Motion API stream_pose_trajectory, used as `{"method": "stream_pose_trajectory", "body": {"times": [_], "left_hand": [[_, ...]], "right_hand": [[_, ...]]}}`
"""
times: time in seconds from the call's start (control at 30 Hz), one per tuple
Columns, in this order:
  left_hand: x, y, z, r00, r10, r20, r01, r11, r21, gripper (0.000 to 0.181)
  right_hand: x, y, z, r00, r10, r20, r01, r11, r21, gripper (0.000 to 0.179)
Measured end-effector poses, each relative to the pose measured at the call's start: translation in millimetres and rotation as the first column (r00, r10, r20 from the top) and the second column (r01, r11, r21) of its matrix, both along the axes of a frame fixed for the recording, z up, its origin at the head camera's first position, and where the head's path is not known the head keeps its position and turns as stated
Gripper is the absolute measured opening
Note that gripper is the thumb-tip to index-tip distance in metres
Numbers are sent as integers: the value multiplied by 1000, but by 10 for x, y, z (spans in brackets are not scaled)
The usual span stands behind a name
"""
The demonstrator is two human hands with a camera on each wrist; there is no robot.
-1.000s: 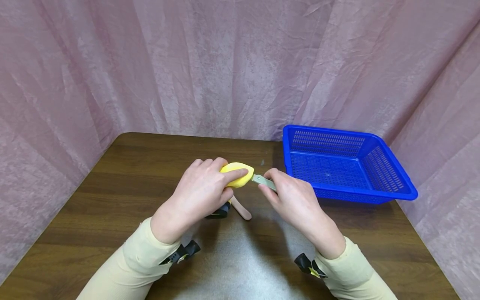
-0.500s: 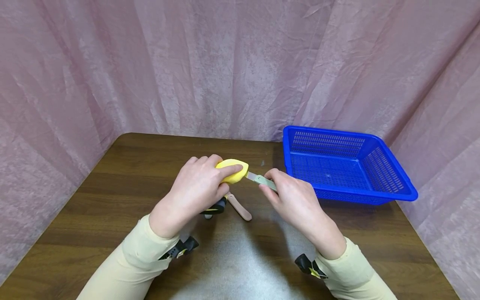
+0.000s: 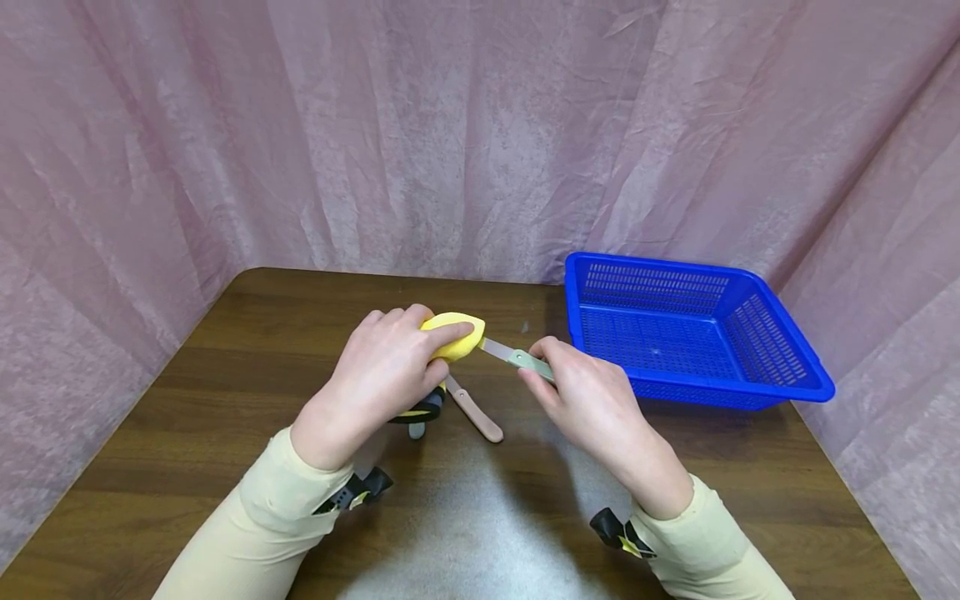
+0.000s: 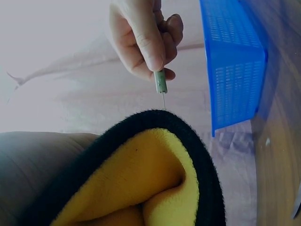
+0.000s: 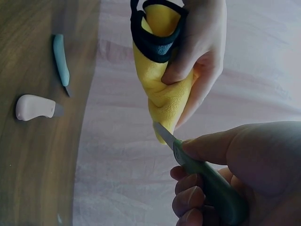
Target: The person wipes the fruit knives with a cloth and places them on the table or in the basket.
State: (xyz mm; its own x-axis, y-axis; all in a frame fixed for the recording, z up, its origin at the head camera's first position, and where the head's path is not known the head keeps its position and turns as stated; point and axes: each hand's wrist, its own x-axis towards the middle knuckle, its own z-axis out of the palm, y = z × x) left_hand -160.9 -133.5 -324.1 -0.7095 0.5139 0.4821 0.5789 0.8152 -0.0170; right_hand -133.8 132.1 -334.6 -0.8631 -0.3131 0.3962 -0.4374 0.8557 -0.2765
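My left hand [image 3: 382, 358] grips a yellow cloth [image 3: 459, 333] with a black border, pinched round the blade's far part. My right hand [image 3: 588, 396] holds a small knife [image 3: 531, 364] by its green handle, blade pointing left into the cloth. Part of the blade shows bare between handle and cloth; its tip is covered. In the right wrist view the cloth [image 5: 162, 89] hangs in folds from the left hand, touching the blade. The left wrist view shows the cloth's open fold [image 4: 141, 183] close up, with the green handle [image 4: 161, 82] beyond.
A pink-handled knife [image 3: 477, 417] lies on the wooden table [image 3: 315, 308] below the hands. Near it lies a blue-green-handled knife [image 5: 61, 61], mostly hidden in the head view. A blue plastic basket [image 3: 697, 387] stands at the right. Pink curtains [image 3: 465, 133] hang behind the table.
My left hand and the cloth have moved left and slightly up, along the blade and away from the handle. More blade now shows. My right hand has stayed nearly still.
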Motion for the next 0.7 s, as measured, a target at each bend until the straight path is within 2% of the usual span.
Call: {"method": "stream_pose_trajectory", "body": {"times": [0.7], "left_hand": [[-72, -87, 31, 991, 76, 108, -76, 997, -6, 55]], "right_hand": [[-2, 8, -8, 1000, 2, -20, -2, 1000, 0, 13]]}}
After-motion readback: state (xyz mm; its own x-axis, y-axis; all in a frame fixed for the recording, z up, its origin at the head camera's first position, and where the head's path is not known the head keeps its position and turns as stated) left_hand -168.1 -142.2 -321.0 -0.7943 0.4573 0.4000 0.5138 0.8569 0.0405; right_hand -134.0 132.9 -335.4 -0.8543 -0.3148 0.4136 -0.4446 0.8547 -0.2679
